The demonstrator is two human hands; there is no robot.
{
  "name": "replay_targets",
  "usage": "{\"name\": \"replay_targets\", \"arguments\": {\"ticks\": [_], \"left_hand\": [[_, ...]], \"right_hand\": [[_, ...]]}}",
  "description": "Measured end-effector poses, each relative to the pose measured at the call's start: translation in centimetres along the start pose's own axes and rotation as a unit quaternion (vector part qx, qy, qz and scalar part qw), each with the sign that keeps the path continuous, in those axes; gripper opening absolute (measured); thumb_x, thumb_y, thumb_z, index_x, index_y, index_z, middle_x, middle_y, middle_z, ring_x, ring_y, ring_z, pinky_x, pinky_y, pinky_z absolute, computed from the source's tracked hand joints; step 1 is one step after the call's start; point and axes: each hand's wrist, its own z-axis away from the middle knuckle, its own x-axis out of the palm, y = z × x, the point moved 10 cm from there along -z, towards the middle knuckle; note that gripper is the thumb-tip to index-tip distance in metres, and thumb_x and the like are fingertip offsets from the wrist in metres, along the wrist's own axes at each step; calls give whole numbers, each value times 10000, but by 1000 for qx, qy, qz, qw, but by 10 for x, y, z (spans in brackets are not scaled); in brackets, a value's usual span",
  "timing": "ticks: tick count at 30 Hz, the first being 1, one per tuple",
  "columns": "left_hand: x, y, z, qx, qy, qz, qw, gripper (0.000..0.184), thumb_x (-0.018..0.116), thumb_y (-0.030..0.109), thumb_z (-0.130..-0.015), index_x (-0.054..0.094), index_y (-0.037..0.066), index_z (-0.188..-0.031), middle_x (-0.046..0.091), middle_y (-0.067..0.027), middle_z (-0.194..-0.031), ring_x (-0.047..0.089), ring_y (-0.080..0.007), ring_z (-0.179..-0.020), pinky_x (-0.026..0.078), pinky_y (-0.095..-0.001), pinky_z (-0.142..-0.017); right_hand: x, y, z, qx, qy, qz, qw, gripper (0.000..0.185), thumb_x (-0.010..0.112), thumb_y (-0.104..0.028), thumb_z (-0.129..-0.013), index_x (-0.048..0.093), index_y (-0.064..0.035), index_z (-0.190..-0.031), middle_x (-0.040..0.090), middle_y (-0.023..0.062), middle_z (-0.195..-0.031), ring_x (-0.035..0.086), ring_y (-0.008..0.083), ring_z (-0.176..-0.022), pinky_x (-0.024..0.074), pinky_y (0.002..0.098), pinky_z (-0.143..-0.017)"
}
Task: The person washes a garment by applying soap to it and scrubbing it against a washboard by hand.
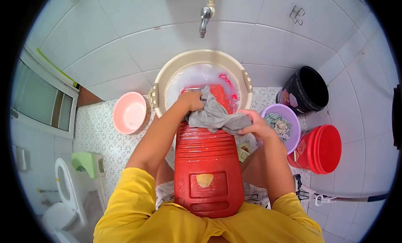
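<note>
A wet grey cloth (211,113) is stretched across the upper part of a red washboard (208,153). My left hand (191,101) is closed on the cloth's left side. At its right end, my right hand (256,125) grips the same cloth between thumb and fingers. The washboard leans from my lap into a large cream basin (167,75) of cloudy, soapy water. Something bright pink or red (226,80) shows in the water at the right. A yellowish piece of soap (204,180) lies in the washboard's lower recess.
A pink basin (130,113) stands at the left. On the right are a purple basin (296,136) with cloths inside, a black bucket (307,90) and a red bucket (320,149). A tap (204,23) hangs above. A green stool (86,163) and a toilet (63,188) are lower left.
</note>
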Motion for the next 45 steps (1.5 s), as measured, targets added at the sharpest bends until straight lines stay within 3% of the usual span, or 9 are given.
{"name": "replay_targets", "arguments": {"ticks": [4,10,13,16,18,23,32,38,45], "left_hand": [[8,-2,45,68,9,39,997,524,528,216,-725,522,102,-1237,617,-214,-1103,588,-384,-1027,462,-426,-898],[-31,-9,149,75,119,272,952,497,528,133,-714,502,44,-1202,617,-215,-1040,595,-356,-974,473,-378,-828],[1,8,181,109,3,308,945,482,506,116,-764,460,72,-1242,593,-254,-1039,576,-384,-989,450,-406,-840],[-5,33,191,69,180,263,945,484,533,180,-815,449,59,-1276,516,-242,-1204,506,-380,-1100,414,-392,-917],[-14,66,198,144,293,36,945,538,560,268,-850,422,48,-1321,414,-219,-1352,401,-403,-1230,368,-391,-991],[13,35,104,160,212,63,962,563,554,284,-882,382,67,-1373,381,-226,-1401,357,-410,-1293,337,-417,-1045],[26,64,189,332,97,175,922,624,566,187,-826,360,90,-1407,340,-210,-1439,305,-348,-1351,258,-474,-1097],[11,26,88,147,223,32,963,650,585,305,-860,314,133,-1425,301,-191,-1448,280,-354,-1348,236,-534,-1066],[-1,-25,149,50,282,227,931,344,539,301,-902,522,67,-1153,507,-180,-1066,521,-394,-1010,419,-470,-837]], "right_hand": [[-20,-14,-2,-14,72,-27,997,543,702,36,-636,541,-1,-1153,632,80,-1025,609,153,-928,489,280,-810],[31,-29,-8,-100,45,282,953,516,757,-228,-706,552,-9,-1126,604,136,-1076,576,228,-1019,455,335,-858],[89,-48,17,-291,11,512,808,485,740,-279,-700,548,-8,-1054,559,164,-957,561,341,-886,467,399,-783],[97,-6,1,-170,53,485,856,515,714,-286,-718,507,-12,-1102,551,164,-1013,557,329,-914,461,403,-762],[96,14,-14,-199,73,513,832,524,673,-261,-755,461,-22,-1170,537,170,-1085,532,323,-987,442,413,-787],[75,2,-44,-296,236,638,670,272,621,-193,-806,577,-33,-1022,522,139,-1139,489,314,-1042,404,436,-844],[42,16,-26,-241,100,422,868,175,617,-172,-805,592,-1,-782,541,148,-842,532,349,-824,438,423,-739],[62,-20,-50,-310,235,562,730,282,644,-243,-795,564,13,-883,553,179,-890,548,368,-814,444,443,-710],[72,-9,-38,-286,53,496,818,328,684,-298,-757,558,-15,-863,594,156,-851,573,357,-805,456,447,-703]]}}
